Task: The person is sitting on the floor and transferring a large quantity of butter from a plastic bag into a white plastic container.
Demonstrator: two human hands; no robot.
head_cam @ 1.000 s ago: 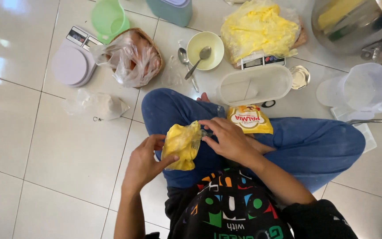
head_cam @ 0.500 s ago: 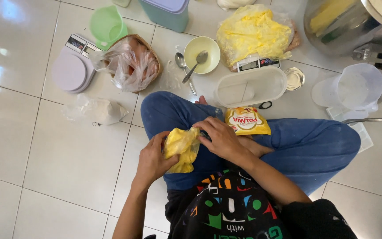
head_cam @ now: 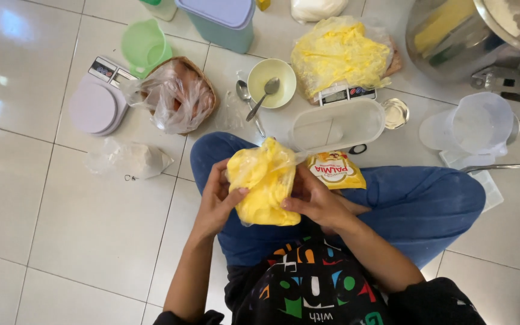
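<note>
Over the lap of a person sitting cross-legged on the tiled floor (head_cam: 61,222), both hands close around a yellow block in clear plastic wrap (head_cam: 264,189). The left hand (head_cam: 216,201) cups the block's left side, thumb pressed onto its front face; the right hand (head_cam: 315,201) grips the right side, its fingers (head_cam: 288,203) curled against the lower edge. Both sets of fingers are closed on the wrapped block, which sits directly between them, held just above the blue jeans (head_cam: 404,204).

To handle it well, I judge the left hand should steady the soft mass from below while the right fingers work the loose film, pinching only plastic so the yellow fat does not squeeze out or smear. A light, even squeeze looks wiser than a hard one, since the block seems pliable.

Just beyond the right fingers a yellow printed packet (head_cam: 336,170) lies on the knee, and past it stands a clear oblong plastic container (head_cam: 336,125). Farther out from the fingers are a digital scale carrying a heap of yellow fat in plastic (head_cam: 339,55), a pale yellow bowl with a spoon (head_cam: 271,83), and a basket lined with a plastic bag (head_cam: 179,96). Well left of the left fingers sits a small clear bag of powder (head_cam: 129,159).
</note>
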